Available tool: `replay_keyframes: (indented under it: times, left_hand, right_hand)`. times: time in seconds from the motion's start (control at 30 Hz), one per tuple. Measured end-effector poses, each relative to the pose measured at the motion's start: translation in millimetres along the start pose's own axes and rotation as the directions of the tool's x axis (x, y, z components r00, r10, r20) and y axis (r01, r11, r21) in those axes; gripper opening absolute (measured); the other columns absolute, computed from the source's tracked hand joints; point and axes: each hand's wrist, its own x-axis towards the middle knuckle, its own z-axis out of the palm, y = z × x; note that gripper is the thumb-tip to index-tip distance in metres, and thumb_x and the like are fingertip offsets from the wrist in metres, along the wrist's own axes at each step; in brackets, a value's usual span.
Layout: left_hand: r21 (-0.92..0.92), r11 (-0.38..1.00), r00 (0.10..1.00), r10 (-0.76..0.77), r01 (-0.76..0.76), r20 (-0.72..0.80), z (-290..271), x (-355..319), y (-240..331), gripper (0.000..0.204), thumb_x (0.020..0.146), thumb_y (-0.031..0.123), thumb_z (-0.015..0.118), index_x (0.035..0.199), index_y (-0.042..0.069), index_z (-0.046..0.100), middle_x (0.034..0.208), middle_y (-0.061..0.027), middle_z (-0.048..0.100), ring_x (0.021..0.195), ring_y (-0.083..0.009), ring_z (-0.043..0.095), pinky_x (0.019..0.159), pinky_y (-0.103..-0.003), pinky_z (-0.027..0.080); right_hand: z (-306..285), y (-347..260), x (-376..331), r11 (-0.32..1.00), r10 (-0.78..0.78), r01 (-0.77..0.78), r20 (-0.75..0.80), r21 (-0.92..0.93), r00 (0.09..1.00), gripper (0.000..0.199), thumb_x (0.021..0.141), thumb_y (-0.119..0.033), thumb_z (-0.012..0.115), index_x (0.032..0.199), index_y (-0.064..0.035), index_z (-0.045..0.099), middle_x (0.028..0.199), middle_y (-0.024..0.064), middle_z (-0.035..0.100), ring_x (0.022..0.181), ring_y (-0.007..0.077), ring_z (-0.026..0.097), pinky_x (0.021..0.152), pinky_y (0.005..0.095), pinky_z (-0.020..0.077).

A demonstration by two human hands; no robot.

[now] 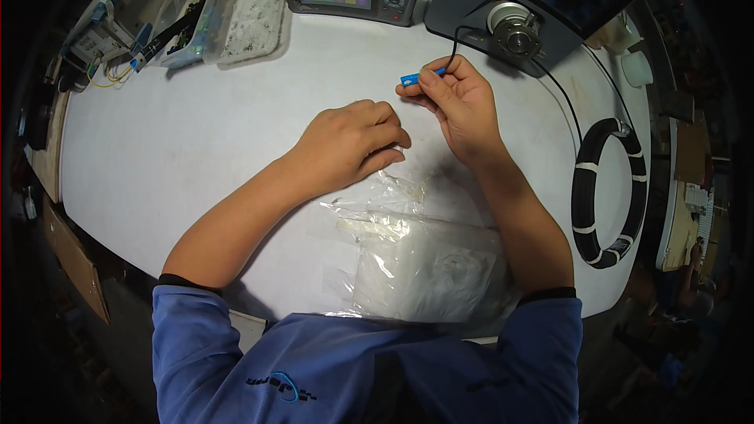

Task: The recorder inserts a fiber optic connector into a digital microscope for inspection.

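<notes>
Nearest the person's body, a clear plastic bag [416,267] lies on the white table [157,133], with something white inside, its form obscured by glare. Just beyond, the left hand [353,145] is curled, thumb near fingertips; whether it grips anything cannot be told. At right lies a black cable coil [583,196] bound with white ties. The right hand [463,102] pinches a blue plug [410,79] above the table, its black lead running toward a grey machine [471,12]. Far left, a clear open box [214,20] contains dark pieces [191,22], beside a pale, dark-specked tray [255,23].
</notes>
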Motion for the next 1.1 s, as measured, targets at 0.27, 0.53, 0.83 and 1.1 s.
replay_keyframes:
  times: [0.27,0.53,0.83,1.1]
  left_hand:
    - [0.060,0.996,0.991,0.068,-0.061,-0.114,4.8,-2.1,-5.6,0.010,0.094,0.019,0.075,0.099,0.011,0.074,0.092,-0.0047,0.068,0.089,-0.0236,0.069,0.073,-0.034,0.057]
    - [-0.803,0.500,0.866,-0.498,0.323,0.038,-8.5,-1.9,-17.9,0.015,0.101,0.009,0.073,0.109,-0.004,0.074,0.096,-0.0054,0.075,0.085,-0.0101,0.069,0.076,-0.026,0.057]
    - [-0.852,0.453,0.862,-0.507,0.261,-0.005,-8.6,-2.9,-24.5,0.017,0.095,0.006,0.079,0.108,-0.004,0.076,0.088,-0.0046,0.076,0.077,-0.0060,0.067,0.073,-0.020,0.056]
    - [-0.823,0.468,0.852,-0.522,0.323,0.037,-12.8,-3.5,-24.6,0.017,0.093,0.004,0.080,0.107,-0.004,0.074,0.099,-0.0085,0.076,0.086,-0.0116,0.071,0.081,-0.026,0.060]
  right_hand:
    - [-1.6,0.2,-1.5,1.000,0.008,-0.008,0.011,0.030,1.000,0.020,0.106,-0.014,0.066,0.115,0.0021,0.058,0.104,0.0160,0.075,0.102,0.0226,0.076,0.095,0.0368,0.0605]
    - [1.1,-4.5,-4.8,0.993,0.084,-0.086,0.024,0.080,0.996,0.021,0.108,-0.016,0.064,0.116,0.0019,0.058,0.104,0.0159,0.075,0.104,0.0221,0.075,0.097,0.0376,0.0595]
    - [6.5,-4.3,-7.0,0.991,0.129,-0.132,0.077,0.027,0.989,0.026,0.105,-0.019,0.068,0.118,0.0030,0.063,0.102,0.0142,0.077,0.099,0.0177,0.074,0.093,0.0318,0.0577]
    - [7.3,-5.7,-6.4,0.992,0.126,-0.124,0.091,-0.026,0.988,0.022,0.106,-0.016,0.065,0.118,0.0034,0.061,0.103,0.0159,0.076,0.099,0.0192,0.075,0.094,0.0334,0.0593]
